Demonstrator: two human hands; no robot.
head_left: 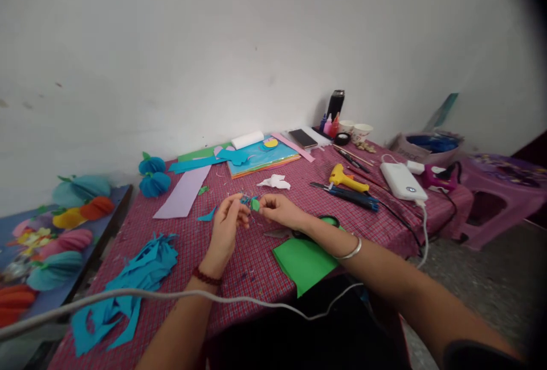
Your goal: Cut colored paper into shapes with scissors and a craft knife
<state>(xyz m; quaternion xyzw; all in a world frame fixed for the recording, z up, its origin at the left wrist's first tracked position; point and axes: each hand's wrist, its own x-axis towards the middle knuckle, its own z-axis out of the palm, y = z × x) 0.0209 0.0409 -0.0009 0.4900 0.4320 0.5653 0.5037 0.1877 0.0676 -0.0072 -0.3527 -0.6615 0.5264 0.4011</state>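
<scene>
My right hand (pixel 277 209) pinches a small green paper piece (pixel 255 204), leaf-like in shape, over the middle of the table. Close beside it, my left hand (pixel 231 216) is closed, thumb and fingers pressed together. A small bluish bit shows at its fingertips, too blurred to name. A green paper sheet (pixel 305 261) lies under my right forearm, with black-handled scissors (pixel 329 219) partly hidden there. Near my left wrist are a blue paper scrap (pixel 207 215) and a tiny green scrap (pixel 203 190). Crumpled white tissue (pixel 274 182) lies beyond both hands.
Blue paper strips (pixel 145 267) heap at the left, near paper pumpkins (pixel 154 184). A yellow glue gun (pixel 342 176), a white power bank (pixel 403 181) and cables occupy the right. Coloured sheets (pixel 260 156) lie at the back. A white cable (pixel 239 300) crosses in front.
</scene>
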